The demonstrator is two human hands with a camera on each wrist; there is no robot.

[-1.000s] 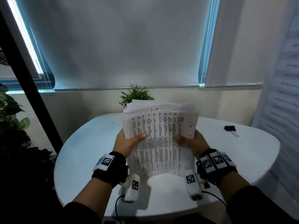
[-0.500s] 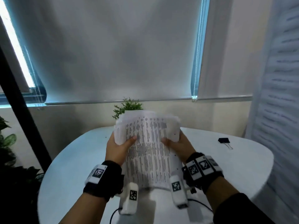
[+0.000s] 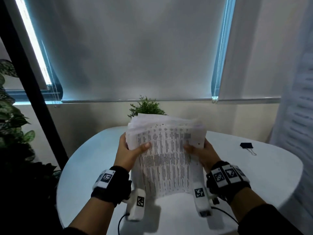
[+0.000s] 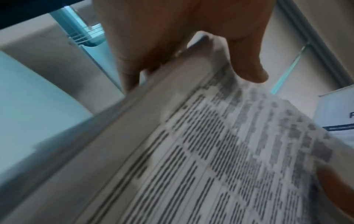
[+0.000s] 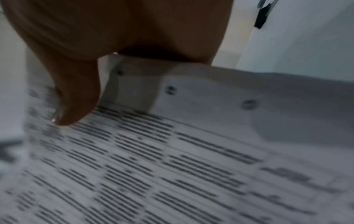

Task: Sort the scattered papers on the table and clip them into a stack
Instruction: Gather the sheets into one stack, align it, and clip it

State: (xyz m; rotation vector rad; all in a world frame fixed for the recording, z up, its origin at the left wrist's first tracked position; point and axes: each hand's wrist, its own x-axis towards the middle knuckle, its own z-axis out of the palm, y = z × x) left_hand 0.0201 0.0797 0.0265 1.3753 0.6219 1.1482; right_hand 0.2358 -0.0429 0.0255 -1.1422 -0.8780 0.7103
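Papers (image 3: 165, 155) — gripped upright by left hand (image 3: 128, 151), right hand (image 3: 201, 154).

One stack of papers (image 3: 166, 156), one binder clip (image 3: 246, 145), one table (image 3: 264, 173), two hands, two plants.

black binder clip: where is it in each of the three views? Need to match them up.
Head: black binder clip lies on the round white table, at right, beyond the right hand.
Left wrist: not in it.
Right wrist: binder clip at the top right edge, blurred.
Shared landmark: the stack of printed white papers, held by both hands, fills both wrist views.
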